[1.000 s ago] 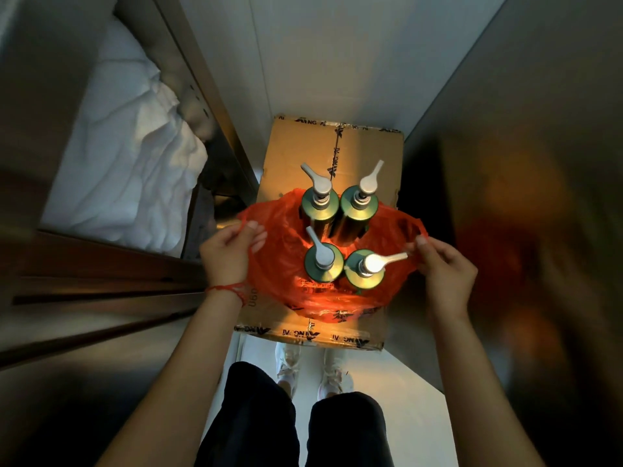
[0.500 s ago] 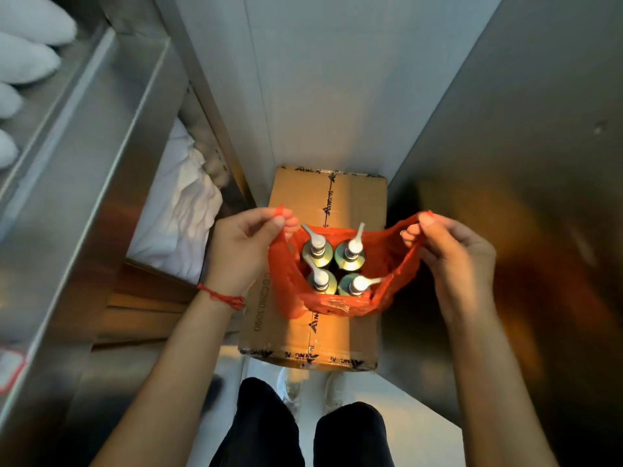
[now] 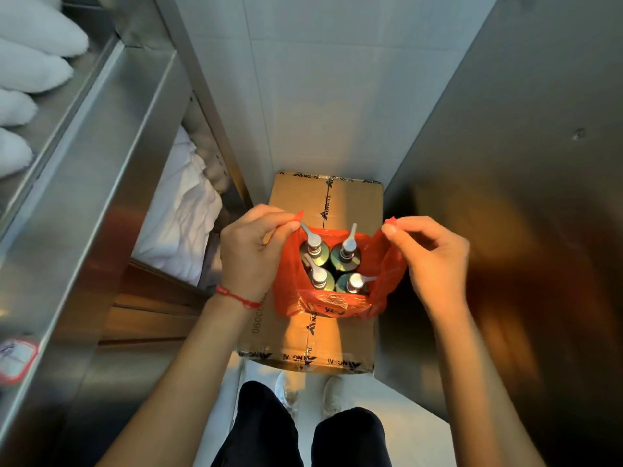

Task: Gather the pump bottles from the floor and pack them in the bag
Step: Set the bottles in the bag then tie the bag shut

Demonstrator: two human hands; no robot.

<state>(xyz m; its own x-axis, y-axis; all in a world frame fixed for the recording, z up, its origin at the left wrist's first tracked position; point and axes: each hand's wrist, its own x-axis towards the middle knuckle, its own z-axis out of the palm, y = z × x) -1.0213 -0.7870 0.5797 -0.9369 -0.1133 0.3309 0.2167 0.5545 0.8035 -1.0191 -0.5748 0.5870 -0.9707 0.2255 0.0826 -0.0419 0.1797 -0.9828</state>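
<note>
Fig.: four pump bottles (image 3: 330,264) stand upright, 2 x 2, inside the orange bag (image 3: 337,303), nozzles pointing different ways. Bag sits above the taped cardboard box (image 3: 313,335); whether it rests on the box or hangs just clear, can't tell. Your left hand (image 3: 249,254) pinches the left handle w/ fingers closed; right hand (image 3: 435,261) pinches the right handle likewise. Steel shelf (image 3: 101,156) w/ white linen at left, steel panel at right. Risks: thin film may tear at the handles under the load; uneven lift tips bottles; a nozzle could snag or puncture the wall.
</note>
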